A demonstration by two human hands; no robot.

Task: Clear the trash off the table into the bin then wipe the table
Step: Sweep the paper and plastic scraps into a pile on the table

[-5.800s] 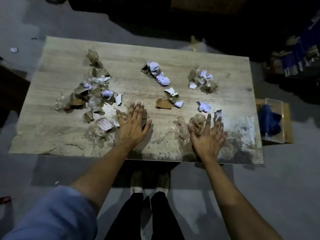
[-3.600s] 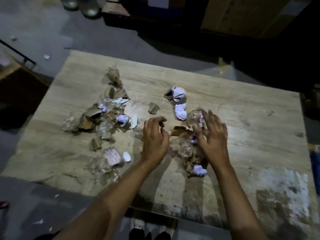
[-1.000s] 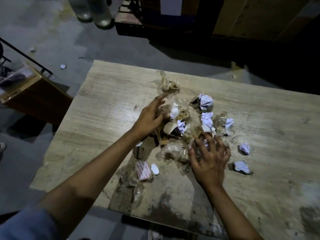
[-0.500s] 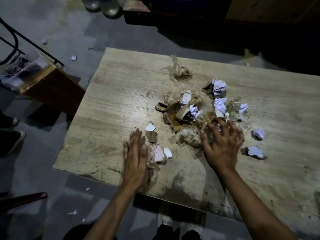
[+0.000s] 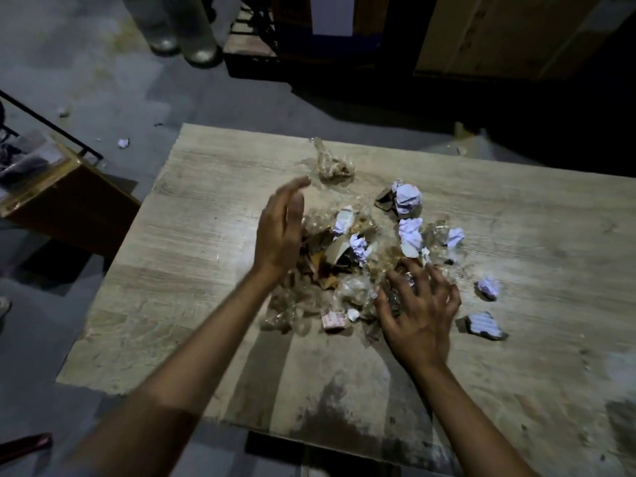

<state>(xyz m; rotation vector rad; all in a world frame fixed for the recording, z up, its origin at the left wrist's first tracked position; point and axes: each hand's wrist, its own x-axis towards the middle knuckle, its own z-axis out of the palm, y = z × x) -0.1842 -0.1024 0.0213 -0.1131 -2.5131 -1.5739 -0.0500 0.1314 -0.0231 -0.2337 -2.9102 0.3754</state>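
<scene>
Head view: left hand (image 5: 280, 232) flat, fingers straight, edging against the trash pile (image 5: 347, 266) mid-table (image 5: 192, 270), right hand (image 5: 418, 313) splayed, fingers bent, pressing down on the pile's near side, gripping nothing.

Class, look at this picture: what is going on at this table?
A person is gathering trash into one pile on the wooden table. The left hand, fingers straight, sweeps at the pile's left side; the right hand, fingers spread, rests on clear wrappers at its right. A few paper balls lie apart. Nothing has been binned yet.
</scene>
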